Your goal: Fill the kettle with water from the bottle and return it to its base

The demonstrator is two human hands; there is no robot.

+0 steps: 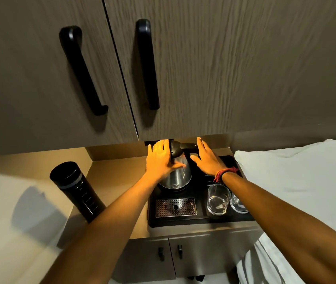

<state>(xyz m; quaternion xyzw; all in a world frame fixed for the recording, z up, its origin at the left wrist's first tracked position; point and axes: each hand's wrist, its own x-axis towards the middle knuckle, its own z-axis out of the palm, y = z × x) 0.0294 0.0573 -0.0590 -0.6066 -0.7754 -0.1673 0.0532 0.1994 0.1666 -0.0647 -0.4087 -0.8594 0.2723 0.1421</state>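
Note:
A steel kettle (pixel 178 177) with a black lid and handle (pixel 187 146) stands on its base at the back of a black tray (pixel 183 221). My left hand (pixel 158 158) lies against the kettle's left side, fingers reaching up beside the lid and thumb across the metal front. My right hand (pixel 207 158) hovers at the outer end of the handle, fingers straight and apart, holding nothing. A tall black bottle (pixel 76 191) with its cap on stands on the counter to the left, apart from both hands.
Two drinking glasses (pixel 218 198) stand on the tray's right half, under my right forearm. A perforated metal drip grate (pixel 175 207) lies at the tray's front. Closed cabinet doors hang low over the kettle. White bedding (pixel 296 181) borders the counter on the right.

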